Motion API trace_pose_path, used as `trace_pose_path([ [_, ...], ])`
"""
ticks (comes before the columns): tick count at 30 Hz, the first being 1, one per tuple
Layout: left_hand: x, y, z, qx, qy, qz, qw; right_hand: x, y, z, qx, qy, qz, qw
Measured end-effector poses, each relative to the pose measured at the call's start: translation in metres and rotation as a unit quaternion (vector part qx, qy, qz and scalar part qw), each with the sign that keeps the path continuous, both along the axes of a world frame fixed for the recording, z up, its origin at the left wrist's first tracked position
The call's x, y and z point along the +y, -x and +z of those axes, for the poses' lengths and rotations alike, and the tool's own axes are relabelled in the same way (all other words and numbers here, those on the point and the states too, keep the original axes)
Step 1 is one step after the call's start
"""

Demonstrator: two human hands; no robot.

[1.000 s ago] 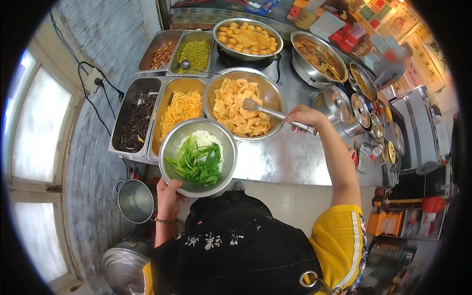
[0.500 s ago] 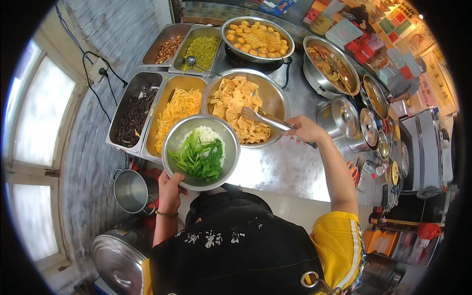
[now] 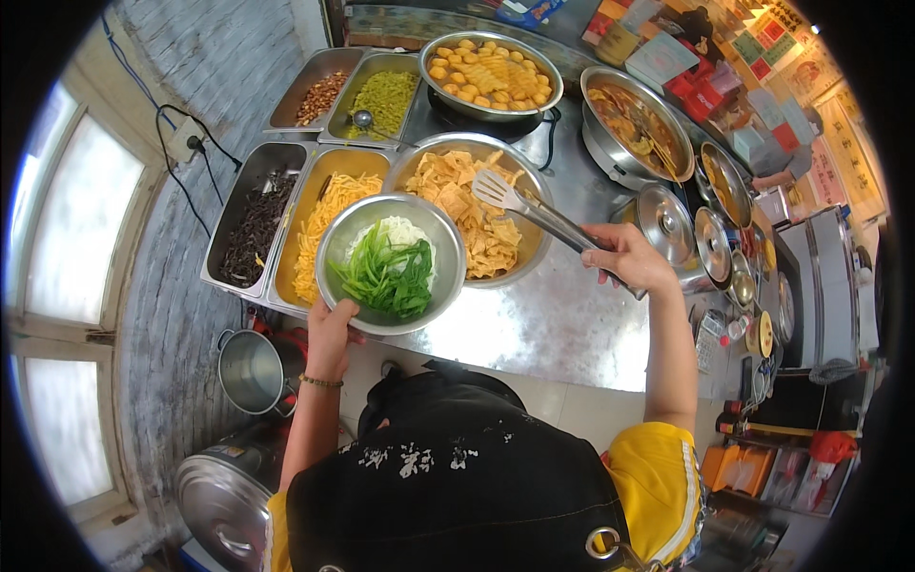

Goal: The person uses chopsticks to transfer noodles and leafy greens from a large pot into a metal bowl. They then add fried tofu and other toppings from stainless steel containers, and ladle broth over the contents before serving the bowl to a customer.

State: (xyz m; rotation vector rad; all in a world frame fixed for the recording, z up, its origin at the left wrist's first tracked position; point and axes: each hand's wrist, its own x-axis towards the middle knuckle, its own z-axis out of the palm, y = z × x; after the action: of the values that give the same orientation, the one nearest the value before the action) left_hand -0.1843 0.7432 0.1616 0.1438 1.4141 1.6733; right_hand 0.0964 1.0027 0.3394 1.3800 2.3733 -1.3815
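My left hand (image 3: pixel 331 334) grips the near-left rim of a metal bowl (image 3: pixel 452 255), which is tipped slightly toward me. Inside lie leafy greens (image 3: pixel 391 281) over white noodles (image 3: pixel 408 234). In my right hand (image 3: pixel 631 259) are metal tongs (image 3: pixel 548 221) with a slotted head, pointing left. Their tip hangs over a wide steel basin (image 3: pixel 536 250) of fried golden crisps (image 3: pixel 453 191), and I see no food on the head. The bowl overlaps the basin's near-left edge and covers part of a tray of yellow strips (image 3: pixel 343 200).
Trays of dark shreds (image 3: pixel 255 229), peanuts (image 3: pixel 322 98) and chopped green pickle (image 3: pixel 389 93) line the left, with a small ladle (image 3: pixel 362 119). Behind stand a basin of round balls (image 3: pixel 491 76) and a soup pot (image 3: pixel 640 119). Lidded pots (image 3: pixel 665 221) stand right.
The tongs have lifted off the crisps and swung right and toward me with my right hand. My left hand has moved the bowl slightly away from me.
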Motion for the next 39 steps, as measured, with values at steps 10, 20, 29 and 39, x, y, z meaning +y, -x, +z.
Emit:
trace_pose_path([
  [10, 0.015, -0.006, -0.008, -0.007, -0.014, -0.016, 1.0, -0.031, 0.002, 0.023, 0.042, -0.055, 0.027, 0.997],
  [20, -0.004, 0.0, -0.016, -0.045, -0.013, 0.002, 0.999, 0.019, 0.021, -0.063, -0.249, -0.162, 0.141, 0.945],
  [29, -0.014, 0.002, -0.009, -0.035, 0.0, 0.037, 0.999, 0.03, -0.018, -0.044, -0.09, 0.034, 0.01, 0.995],
  [39, 0.014, -0.003, -0.007, -0.025, -0.017, 0.007, 1.0, -0.028, 0.007, 0.016, 0.029, -0.002, 0.054, 0.998],
])
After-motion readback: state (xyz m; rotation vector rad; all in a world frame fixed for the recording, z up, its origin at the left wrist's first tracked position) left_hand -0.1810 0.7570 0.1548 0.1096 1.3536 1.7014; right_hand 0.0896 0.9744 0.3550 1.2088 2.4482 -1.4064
